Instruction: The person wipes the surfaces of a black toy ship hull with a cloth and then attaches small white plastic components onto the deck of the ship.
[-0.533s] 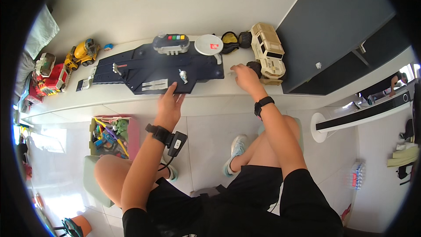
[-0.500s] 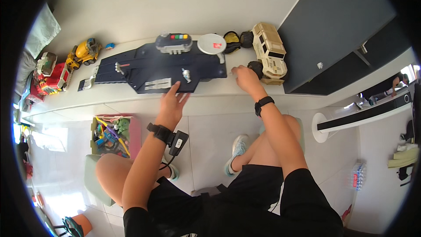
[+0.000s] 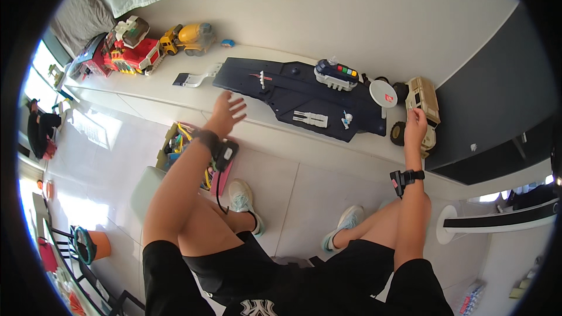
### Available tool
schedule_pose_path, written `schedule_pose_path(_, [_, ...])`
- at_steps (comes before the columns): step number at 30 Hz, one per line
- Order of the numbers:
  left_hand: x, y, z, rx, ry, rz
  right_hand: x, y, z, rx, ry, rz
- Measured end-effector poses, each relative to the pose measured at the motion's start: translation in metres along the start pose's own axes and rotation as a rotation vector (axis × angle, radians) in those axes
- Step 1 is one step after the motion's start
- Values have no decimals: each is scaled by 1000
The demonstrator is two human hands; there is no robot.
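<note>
My left hand (image 3: 225, 114) is open with its fingers spread, in front of the shelf's edge below the left end of a dark blue toy aircraft carrier (image 3: 287, 89). My right hand (image 3: 415, 124) is raised beside a beige toy truck (image 3: 430, 95), thumb and fingers pinched together; what they hold, if anything, is too small to name. On the carrier stand a dark tower with coloured buttons (image 3: 338, 75) and a small white figure (image 3: 347, 119). A white marked strip (image 3: 310, 119) lies nearby. A round white disc (image 3: 383, 92) sits at its right end.
A red toy truck (image 3: 133, 55), a yellow cement mixer truck (image 3: 190, 38) and a small blue toy car (image 3: 228, 43) stand along the shelf's left side. Below is a pink box of toys (image 3: 219, 177). A dark cabinet (image 3: 497, 99) borders the right.
The view has swung left. My left hand has come off the carrier's front edge and moved left with fingers spread. My right hand stays pinched, now overlapping the beige truck.
</note>
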State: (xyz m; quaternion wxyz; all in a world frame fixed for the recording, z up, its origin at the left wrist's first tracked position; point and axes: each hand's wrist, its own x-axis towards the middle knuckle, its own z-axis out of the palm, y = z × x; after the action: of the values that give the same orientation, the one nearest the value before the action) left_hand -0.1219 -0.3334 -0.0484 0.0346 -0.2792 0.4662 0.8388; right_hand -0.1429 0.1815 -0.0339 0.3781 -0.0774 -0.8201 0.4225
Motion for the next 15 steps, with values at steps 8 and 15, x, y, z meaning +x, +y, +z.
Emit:
schedule_pose_path(8, [41,31,6,-373,-199,75,-32,-40,-4,424,-181,114])
schedule_pose_path(15, [13,38,29,-346,-43,97,-61,-63,4,411,-203,54])
